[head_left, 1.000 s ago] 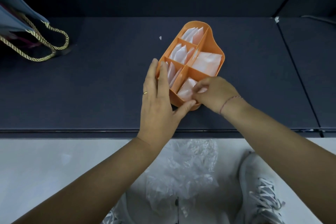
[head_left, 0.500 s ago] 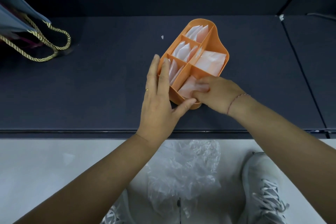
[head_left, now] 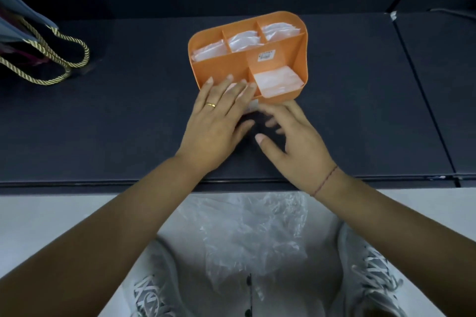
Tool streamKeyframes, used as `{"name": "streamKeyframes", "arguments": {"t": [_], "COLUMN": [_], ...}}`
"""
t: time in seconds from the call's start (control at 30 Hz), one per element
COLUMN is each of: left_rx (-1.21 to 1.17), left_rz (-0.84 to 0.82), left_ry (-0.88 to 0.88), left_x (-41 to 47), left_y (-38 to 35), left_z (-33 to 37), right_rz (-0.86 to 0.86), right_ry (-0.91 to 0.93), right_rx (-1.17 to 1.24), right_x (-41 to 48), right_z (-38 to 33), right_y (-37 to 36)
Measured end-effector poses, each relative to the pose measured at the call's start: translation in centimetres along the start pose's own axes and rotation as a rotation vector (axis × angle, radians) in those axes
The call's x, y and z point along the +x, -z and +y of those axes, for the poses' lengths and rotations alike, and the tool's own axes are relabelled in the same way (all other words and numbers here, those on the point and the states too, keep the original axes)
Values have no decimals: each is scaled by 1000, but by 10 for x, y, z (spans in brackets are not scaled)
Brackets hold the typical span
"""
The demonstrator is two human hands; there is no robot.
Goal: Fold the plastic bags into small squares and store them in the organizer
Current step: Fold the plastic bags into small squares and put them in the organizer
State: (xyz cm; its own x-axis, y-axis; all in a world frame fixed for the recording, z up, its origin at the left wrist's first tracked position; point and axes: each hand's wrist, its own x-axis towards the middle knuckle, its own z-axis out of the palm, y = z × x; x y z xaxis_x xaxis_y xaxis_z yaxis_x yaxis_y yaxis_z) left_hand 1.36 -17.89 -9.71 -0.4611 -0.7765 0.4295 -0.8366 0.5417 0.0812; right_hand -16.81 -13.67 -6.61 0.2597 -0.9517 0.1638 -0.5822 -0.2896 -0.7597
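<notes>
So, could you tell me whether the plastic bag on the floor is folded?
Unfolded: the plastic bag lies crumpled and spread between the shoes.

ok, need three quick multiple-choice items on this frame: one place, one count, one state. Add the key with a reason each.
1. Where is the crumpled clear bag? A) on the table B) on the floor between the shoes C) in the tote
2. How many far-row compartments of the organizer hold folded bags? A) one B) two C) three
3. The near-right compartment is: A) empty B) holding a folded square C) covered by a hand

Key: 1 B, it lies on pale floor by the shoes. 2 C, all three show white plastic. 3 B, a white square lies in it.
</notes>
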Motion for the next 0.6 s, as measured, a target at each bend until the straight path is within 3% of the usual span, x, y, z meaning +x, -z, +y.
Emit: {"name": "streamKeyframes", "arguments": {"t": [0.07, 0.17, 0.2, 0.3, 0.4, 0.5, 0.6], "left_rx": [90, 161, 171, 185, 176, 182, 167], "left_rz": [-16, -48, -64, -134, -190, -239, -305], "left_ry": [-27, -57, -70, -83, -65, -56, -64], "left_x": [1, 12, 16, 30, 42, 54, 64], "left_y": [-6, -9, -10, -12, -13, -14, -13], "left_z": [-6, -15, -18, -33, -47, -57, -63], "right_rz": [58, -169, -305, -635, -642, -709, -653], "right_ry": [124, 253, 203, -190, -338, -251, -84], "right_rx": [9, -61, -102, -225, -270, -360, -386], "right_x": [-25, -78, -93, -115, -115, -107, -102], "right_z": [-5, 1, 9, 44, 67, 68, 62], "right_y": [-10, -37, -46, -63, -70, -79, -87]}}
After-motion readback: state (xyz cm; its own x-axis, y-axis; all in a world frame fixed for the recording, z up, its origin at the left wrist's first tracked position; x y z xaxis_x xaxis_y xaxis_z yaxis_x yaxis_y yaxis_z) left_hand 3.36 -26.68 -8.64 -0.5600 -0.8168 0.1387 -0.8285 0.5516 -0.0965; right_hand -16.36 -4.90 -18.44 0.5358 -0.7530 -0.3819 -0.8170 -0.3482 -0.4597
